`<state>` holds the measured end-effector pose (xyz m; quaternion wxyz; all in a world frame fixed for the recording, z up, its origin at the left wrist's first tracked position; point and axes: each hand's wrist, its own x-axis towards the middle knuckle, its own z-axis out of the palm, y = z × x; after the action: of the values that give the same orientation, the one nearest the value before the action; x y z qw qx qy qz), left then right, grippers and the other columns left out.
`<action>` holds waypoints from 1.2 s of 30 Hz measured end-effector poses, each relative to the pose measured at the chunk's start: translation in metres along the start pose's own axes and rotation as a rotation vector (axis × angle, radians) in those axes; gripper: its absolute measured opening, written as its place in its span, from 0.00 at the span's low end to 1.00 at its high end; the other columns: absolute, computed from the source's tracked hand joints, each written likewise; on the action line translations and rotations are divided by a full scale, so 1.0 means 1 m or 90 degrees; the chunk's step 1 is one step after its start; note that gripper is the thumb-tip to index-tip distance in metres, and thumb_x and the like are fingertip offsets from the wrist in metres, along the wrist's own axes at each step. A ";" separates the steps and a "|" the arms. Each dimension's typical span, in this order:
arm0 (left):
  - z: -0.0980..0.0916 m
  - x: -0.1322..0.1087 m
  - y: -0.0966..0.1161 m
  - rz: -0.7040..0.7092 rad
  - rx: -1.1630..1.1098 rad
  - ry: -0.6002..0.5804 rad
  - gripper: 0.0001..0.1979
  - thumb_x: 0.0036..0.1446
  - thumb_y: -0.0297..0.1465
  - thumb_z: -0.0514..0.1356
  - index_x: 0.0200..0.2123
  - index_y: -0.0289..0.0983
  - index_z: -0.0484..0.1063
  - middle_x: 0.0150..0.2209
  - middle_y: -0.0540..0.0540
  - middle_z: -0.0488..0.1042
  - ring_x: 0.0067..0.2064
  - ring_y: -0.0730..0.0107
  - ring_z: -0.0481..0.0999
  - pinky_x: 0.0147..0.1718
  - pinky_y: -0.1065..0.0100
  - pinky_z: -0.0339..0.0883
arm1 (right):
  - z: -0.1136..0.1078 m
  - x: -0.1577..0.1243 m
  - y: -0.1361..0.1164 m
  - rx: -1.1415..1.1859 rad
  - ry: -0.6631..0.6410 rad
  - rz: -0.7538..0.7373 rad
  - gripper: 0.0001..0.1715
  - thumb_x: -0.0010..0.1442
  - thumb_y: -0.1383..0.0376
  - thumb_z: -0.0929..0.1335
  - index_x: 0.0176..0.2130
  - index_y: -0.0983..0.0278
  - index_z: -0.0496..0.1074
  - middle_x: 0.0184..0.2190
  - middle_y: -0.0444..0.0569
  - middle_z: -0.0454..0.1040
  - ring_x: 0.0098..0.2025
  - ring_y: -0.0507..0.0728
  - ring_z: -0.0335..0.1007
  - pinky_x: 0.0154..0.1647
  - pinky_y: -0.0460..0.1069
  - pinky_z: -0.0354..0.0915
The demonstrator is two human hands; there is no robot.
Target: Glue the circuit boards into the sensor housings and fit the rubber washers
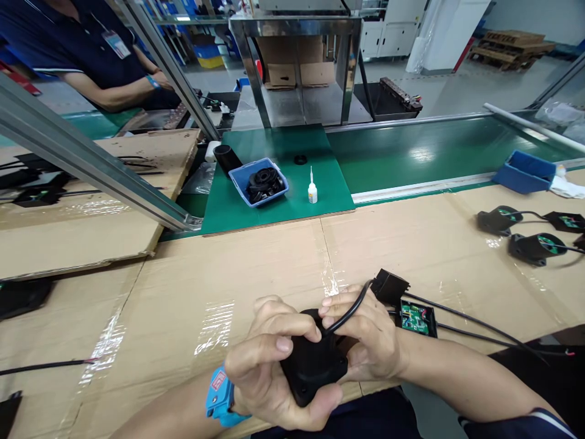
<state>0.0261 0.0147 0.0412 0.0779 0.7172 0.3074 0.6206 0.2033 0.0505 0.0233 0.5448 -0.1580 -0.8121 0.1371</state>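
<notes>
Between my two hands is a black plastic housing (313, 366) with a flanged base and a black cable (351, 317) coming out of its top. My left hand (274, 360), with a blue wrist strap, wraps round its left side and base. My right hand (365, 335) grips the far and right side, its fingers near the cable. That cable runs up toward a small black box (389, 286) beside my right hand. An open black box with a green circuit board (417, 318) lies just right of my right wrist, with cables trailing from it.
A green mat (283, 146) holds a blue bin (281, 194) of black rings, a small dropper bottle (312, 192) and a black ring (300, 160). More black housings (537, 248) and a blue bin (523, 172) stand right. A metal post (91, 152) crosses left; a co-worker (91, 55) sits beyond.
</notes>
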 end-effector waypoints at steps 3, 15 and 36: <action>-0.002 0.001 0.001 0.008 0.090 0.015 0.27 0.45 0.40 0.68 0.46 0.42 0.61 0.30 0.58 0.78 0.23 0.73 0.69 0.31 0.58 0.60 | -0.001 0.001 0.001 -0.005 -0.008 -0.005 0.16 0.71 0.56 0.66 0.46 0.68 0.72 0.38 0.55 0.82 0.47 0.58 0.81 0.49 0.52 0.74; 0.000 0.000 0.000 -0.008 0.049 -0.018 0.33 0.50 0.41 0.69 0.54 0.38 0.59 0.32 0.53 0.77 0.25 0.70 0.74 0.31 0.58 0.60 | 0.001 -0.002 0.001 -0.014 -0.006 0.022 0.24 0.67 0.49 0.70 0.48 0.65 0.71 0.36 0.54 0.82 0.42 0.61 0.82 0.46 0.55 0.75; -0.006 0.001 -0.012 -0.007 -0.083 -0.047 0.52 0.35 0.58 0.75 0.58 0.44 0.58 0.38 0.48 0.77 0.37 0.63 0.76 0.42 0.56 0.68 | -0.010 -0.002 0.002 0.012 0.022 0.022 0.24 0.64 0.51 0.72 0.52 0.61 0.70 0.39 0.51 0.82 0.42 0.61 0.81 0.48 0.56 0.75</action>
<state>0.0168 0.0236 0.0375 0.1394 0.7315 0.2671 0.6117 0.2135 0.0521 0.0245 0.5576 -0.1695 -0.7984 0.1516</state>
